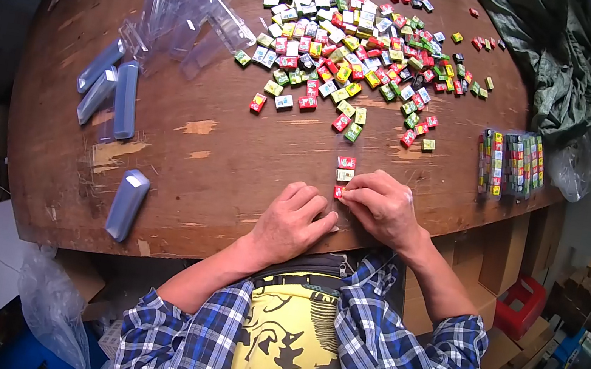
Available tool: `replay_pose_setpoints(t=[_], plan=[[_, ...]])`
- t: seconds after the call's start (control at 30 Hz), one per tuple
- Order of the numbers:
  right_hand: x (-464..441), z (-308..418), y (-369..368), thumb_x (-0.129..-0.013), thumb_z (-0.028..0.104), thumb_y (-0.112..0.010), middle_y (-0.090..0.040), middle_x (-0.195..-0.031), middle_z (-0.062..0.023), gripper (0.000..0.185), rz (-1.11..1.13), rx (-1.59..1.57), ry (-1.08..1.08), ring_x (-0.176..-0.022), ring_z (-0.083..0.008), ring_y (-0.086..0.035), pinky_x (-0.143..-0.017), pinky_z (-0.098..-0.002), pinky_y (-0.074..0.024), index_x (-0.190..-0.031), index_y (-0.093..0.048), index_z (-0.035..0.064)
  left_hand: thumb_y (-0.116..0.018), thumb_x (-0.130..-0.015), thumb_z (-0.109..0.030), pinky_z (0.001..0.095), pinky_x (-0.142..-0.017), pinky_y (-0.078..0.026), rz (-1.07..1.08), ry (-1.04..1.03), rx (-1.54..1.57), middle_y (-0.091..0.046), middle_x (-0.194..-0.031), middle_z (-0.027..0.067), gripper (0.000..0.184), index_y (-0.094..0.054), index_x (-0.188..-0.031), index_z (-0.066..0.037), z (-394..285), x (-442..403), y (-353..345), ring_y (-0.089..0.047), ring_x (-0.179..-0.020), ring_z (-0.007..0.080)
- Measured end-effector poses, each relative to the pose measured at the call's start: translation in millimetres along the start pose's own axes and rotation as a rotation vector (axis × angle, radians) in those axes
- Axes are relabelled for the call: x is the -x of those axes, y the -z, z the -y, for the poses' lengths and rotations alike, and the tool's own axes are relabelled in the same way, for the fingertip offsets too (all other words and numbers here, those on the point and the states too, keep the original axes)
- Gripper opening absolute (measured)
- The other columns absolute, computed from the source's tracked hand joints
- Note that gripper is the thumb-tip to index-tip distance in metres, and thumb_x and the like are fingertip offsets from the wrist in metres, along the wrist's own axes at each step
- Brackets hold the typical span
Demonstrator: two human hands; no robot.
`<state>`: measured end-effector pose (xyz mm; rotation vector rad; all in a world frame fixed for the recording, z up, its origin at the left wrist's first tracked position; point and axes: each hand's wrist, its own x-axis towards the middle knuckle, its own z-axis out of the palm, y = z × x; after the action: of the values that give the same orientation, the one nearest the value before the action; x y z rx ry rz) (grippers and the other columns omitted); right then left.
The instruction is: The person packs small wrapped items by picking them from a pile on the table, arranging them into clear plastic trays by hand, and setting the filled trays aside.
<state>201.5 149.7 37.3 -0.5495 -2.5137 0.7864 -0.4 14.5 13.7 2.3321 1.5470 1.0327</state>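
Observation:
Near the table's front edge, my right hand (384,207) pinches a small red box (339,192) between thumb and fingertips. This box lies at the near end of a short column with a white box (344,176) and another red box (346,163), on what looks like a clear plastic strip (351,147). My left hand (291,222) rests just left of the column with its fingers curled together; whatever its fingertips hold, if anything, is hidden.
A large pile of small coloured boxes (346,47) covers the table's far middle. Clear plastic sleeves (197,25) and bluish plastic trays (126,100) lie at left. Filled packs (512,165) sit at right, beside a green tarp (567,80). The wooden table (224,151) ends near my waist.

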Motion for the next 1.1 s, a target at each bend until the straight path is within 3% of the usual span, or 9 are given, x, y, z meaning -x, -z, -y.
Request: replay_pose_setpoints(t=[0.23,0.5,0.7,0.77,0.8,0.9,0.93,1.03,1.1], plan=[[-18.0,-6.6,7.5,-0.089,0.001,-0.085,-0.078,-0.104,-0.0116,0.014,-0.133,0.004,-0.074,-0.09,-0.0262,-0.077,-0.071,-0.037,-0.0621,-0.101,-0.08,0.0034,-0.078,-0.087,-0.022,0.0446,-0.094,-0.053,-0.001,0.006,0.011,-0.061,-0.097,0.0077,0.022,-0.071,-0.101,-0.006,0.1,0.0,0.0,-0.063,-0.098,0.0269],[-51.6,19.8,50.7,-0.092,-0.005,-0.082,-0.08,-0.108,-0.011,0.016,-0.248,-0.043,-0.024,-0.08,-0.0141,-0.074,-0.063,-0.0268,-0.0565,-0.107,-0.079,0.0013,-0.079,-0.085,-0.022,0.042,-0.082,-0.055,-0.089,0.013,0.141,-0.062,-0.093,0.0079,0.029,-0.075,-0.108,-0.004,-12.9,-23.0,29.2,-0.064,-0.093,0.0275],[-62.1,1.7,47.0,-0.094,-0.005,-0.081,-0.081,-0.109,-0.0096,0.017,-0.233,-0.045,-0.08,-0.078,-0.0112,-0.072,-0.062,-0.0249,-0.0553,-0.109,-0.08,0.0016,-0.076,-0.087,-0.007,0.0402,-0.072,-0.06,-0.428,-0.254,0.394,-0.068,-0.084,0.0063,0.028,-0.077,-0.113,0.002,-83.9,-102.4,129.3,-0.07,-0.08,0.0253],[-60.0,-0.6,35.1,-0.094,-0.005,-0.081,-0.081,-0.109,-0.0094,0.017,-0.2,-0.062,-0.11,-0.078,-0.0116,-0.073,-0.063,-0.0252,-0.0558,-0.109,-0.08,0.002,-0.074,-0.086,0.0,0.0473,-0.086,-0.064,-0.429,-0.743,0.056,-0.069,-0.087,0.0111,0.019,-0.07,-0.104,0.005,-58.9,-136.9,161.4,-0.066,-0.081,0.0243],[-60.0,-3.0,30.2,-0.094,-0.005,-0.08,-0.081,-0.11,-0.0095,0.018,-0.177,-0.059,-0.104,-0.079,-0.0133,-0.074,-0.064,-0.0263,-0.057,-0.11,-0.08,0.0026,-0.074,-0.086,0.0,0.0473,-0.086,-0.064,-0.427,-0.731,0.056,-0.069,-0.087,0.0111,0.019,-0.07,-0.104,0.005,-59.3,-130.7,163.9,-0.066,-0.081,0.0243],[-57.5,-16.2,27.5,-0.095,-0.005,-0.078,-0.081,-0.111,-0.0099,0.019,-0.153,-0.022,-0.102,-0.081,-0.0166,-0.076,-0.067,-0.0285,-0.0593,-0.111,-0.08,0.0038,-0.071,-0.09,-0.004,0.044,-0.073,-0.065,-0.371,-0.43,0.197,-0.069,-0.077,0.0069,0.044,-0.077,-0.131,-0.02,-69.8,-115.1,168.3,-0.065,-0.075,0.0221],[-56.7,-22.5,26.2,-0.095,-0.005,-0.078,-0.081,-0.112,-0.0102,0.02,-0.151,-0.002,-0.08,-0.083,-0.0186,-0.077,-0.069,-0.0299,-0.0604,-0.112,-0.08,0.0042,-0.071,-0.09,-0.004,0.044,-0.073,-0.065,-0.368,-0.442,0.204,-0.069,-0.077,0.0069,0.044,-0.077,-0.131,-0.02,-70.6,-105.5,168.6,-0.065,-0.075,0.0221],[-49.1,-36.3,25.0,-0.095,-0.005,-0.077,-0.081,-0.113,-0.0109,0.021,-0.147,0.048,-0.04,-0.086,-0.0225,-0.079,-0.072,-0.0326,-0.0624,-0.113,-0.08,0.0049,-0.088,-0.092,-0.029,0.036,-0.069,-0.06,-0.773,0.064,0.375,-0.07,-0.088,0.0047,0.03,-0.075,-0.103,-0.004,-60.8,-61.8,154.8,-0.066,-0.079,0.0249],[-48.4,-44.8,23.9,-0.093,-0.004,-0.077,-0.081,-0.114,-0.0111,0.023,-0.112,0.072,-0.025,-0.091,-0.0255,-0.079,-0.075,-0.0356,-0.0632,-0.114,-0.08,0.0058,-0.088,-0.086,-0.003,0.0384,-0.066,-0.058,-0.556,0.139,0.28,-0.073,-0.093,0.0064,0.022,-0.076,-0.104,-0.001,-38.8,-54.7,142.4,-0.07,-0.081,0.0233]])
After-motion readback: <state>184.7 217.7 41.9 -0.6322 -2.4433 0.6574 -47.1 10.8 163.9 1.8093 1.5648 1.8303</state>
